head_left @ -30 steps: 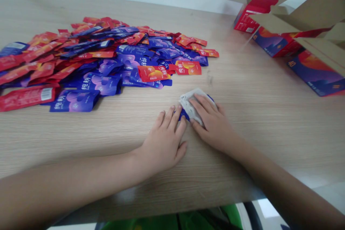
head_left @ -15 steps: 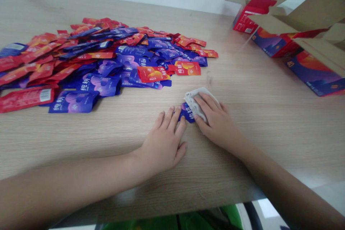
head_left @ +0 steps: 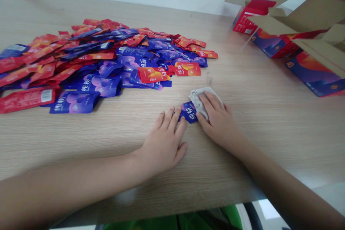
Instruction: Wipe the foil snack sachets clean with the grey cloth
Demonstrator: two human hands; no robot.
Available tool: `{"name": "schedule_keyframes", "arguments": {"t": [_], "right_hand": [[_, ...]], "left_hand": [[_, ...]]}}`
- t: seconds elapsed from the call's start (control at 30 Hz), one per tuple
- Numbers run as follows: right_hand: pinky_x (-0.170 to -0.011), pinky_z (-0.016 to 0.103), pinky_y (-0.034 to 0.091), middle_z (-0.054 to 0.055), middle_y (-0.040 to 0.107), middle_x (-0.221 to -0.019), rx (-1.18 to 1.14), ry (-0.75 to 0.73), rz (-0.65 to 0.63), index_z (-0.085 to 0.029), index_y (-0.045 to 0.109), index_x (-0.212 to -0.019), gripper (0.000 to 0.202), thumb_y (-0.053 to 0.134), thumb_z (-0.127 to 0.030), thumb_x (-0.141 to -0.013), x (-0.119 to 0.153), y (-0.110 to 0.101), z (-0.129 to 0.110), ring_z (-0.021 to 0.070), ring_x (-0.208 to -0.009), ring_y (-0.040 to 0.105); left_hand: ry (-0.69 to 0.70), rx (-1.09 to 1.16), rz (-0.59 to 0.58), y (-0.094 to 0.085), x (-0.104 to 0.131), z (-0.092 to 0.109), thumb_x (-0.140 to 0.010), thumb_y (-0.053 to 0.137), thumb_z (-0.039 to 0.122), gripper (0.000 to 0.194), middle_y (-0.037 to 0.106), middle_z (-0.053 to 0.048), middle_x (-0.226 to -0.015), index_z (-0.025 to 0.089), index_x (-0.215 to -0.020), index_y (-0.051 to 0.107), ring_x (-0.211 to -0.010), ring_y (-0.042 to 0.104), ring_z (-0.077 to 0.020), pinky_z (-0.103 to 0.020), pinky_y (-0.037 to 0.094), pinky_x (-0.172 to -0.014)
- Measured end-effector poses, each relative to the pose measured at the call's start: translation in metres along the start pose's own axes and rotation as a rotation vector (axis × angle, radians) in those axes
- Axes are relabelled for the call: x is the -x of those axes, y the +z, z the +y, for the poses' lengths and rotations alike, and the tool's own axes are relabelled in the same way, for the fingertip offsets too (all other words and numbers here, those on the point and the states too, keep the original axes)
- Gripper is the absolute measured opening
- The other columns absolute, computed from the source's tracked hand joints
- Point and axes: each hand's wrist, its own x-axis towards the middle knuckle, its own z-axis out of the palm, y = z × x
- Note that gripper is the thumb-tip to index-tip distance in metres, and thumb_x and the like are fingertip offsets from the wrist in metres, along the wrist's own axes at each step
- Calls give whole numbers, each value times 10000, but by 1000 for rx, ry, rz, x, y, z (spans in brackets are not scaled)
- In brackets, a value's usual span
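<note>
Your left hand (head_left: 165, 142) lies open, fingertips on one end of the blue packet (head_left: 189, 112), flat on the table (head_left: 107, 133); your right (head_left: 219, 124) has a grey cloth (head_left: 196, 99) under loosely bent fingers, covering the other end. Packet pile (head_left: 132, 52) beyond, cartons (head_left: 315, 75) off right.

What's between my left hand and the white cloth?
In the head view, the exposed part of a blue-purple printed pouch lies between the left hand and the white cloth under the right hand.

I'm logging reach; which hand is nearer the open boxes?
Right: the right hand, on the cloth, is left of the open boxes; the left hand, on the blue packet, is farther left.
</note>
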Motion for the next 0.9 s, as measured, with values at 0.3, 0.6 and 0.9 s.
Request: {"name": "schedule_keyframes", "arguments": {"t": [0.3,0.6,0.9], "right_hand": [[-1108,499,249,119,350,-1553,-37,-212,-49,-179,379,-1454,556,387,-389,-939,7,-2,-19,268,-1422,300],[-1072,529,263,154,343,-1547,7,-47,12,-149,386,-1438,548,359,-396,-949,5,2,-14,290,-1418,298],[-1077,520,273,133,344,-1551,-15,-17,5,-178,377,-1447,540,366,-389,-950,1,1,-6,282,-1410,318]], "left_hand": [[-1,1,2,-1,1,0,-941,386,443,623,296,-256,-1538,41,-1416,415,-1449,221,-399,-549,210,-1150],[0,7,4,1,0,0,-940,396,446,651,241,-261,-1558,33,-1444,380,-1452,199,-412,-560,214,-1147],[-1,13,-11,-1,-1,0,-943,389,451,670,208,-253,-1571,37,-1467,341,-1458,181,-405,-556,215,-1147]]}}
